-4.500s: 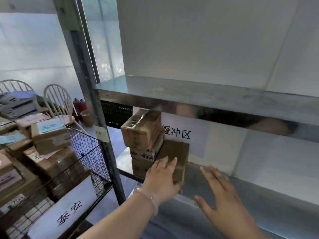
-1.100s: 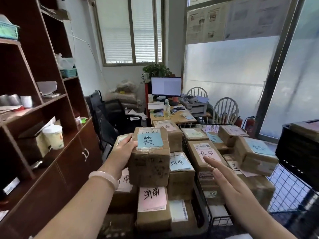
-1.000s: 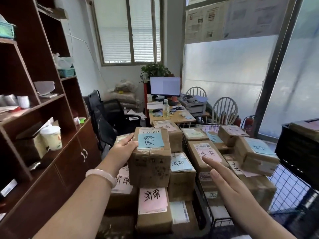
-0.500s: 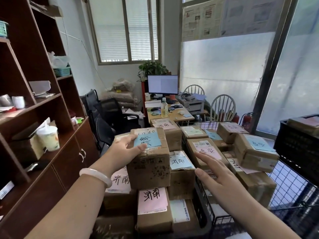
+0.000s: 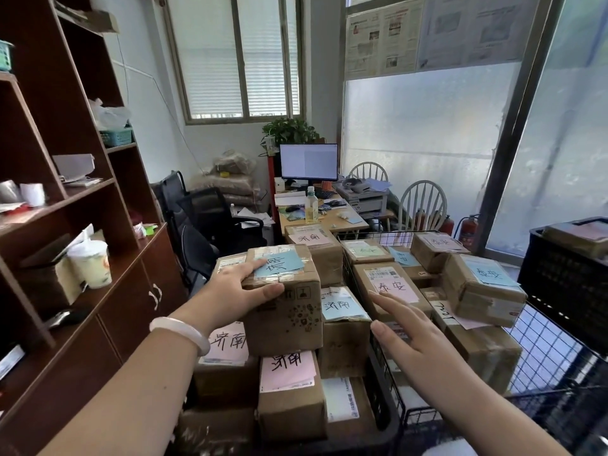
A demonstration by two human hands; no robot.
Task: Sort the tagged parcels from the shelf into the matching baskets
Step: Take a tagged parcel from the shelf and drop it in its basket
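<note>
A brown cardboard parcel (image 5: 289, 314) with a blue handwritten tag (image 5: 279, 263) sits on top of the left pile of parcels, among boxes with matching pink and blue tags. My left hand (image 5: 237, 291) grips its near left top corner, fingers flat over the top and thumb on the front face. To the right, my right hand (image 5: 414, 334) hovers with straight fingers over the edge of the wire basket (image 5: 543, 340), holding nothing. That basket holds parcels with a different tag, such as a pink-tagged one (image 5: 391, 287).
A dark wooden shelf unit (image 5: 108, 291) with a cup and clutter stands close on the left. A black plastic crate (image 5: 566, 281) with a parcel in it is at the right. Behind the piles are a desk with a monitor (image 5: 307, 161), office chairs and windows.
I turned from the metal shelf to the baskets carrying the parcel. In the last second the parcel sank onto the left pile, and my left hand slid from its side to its top corner.
</note>
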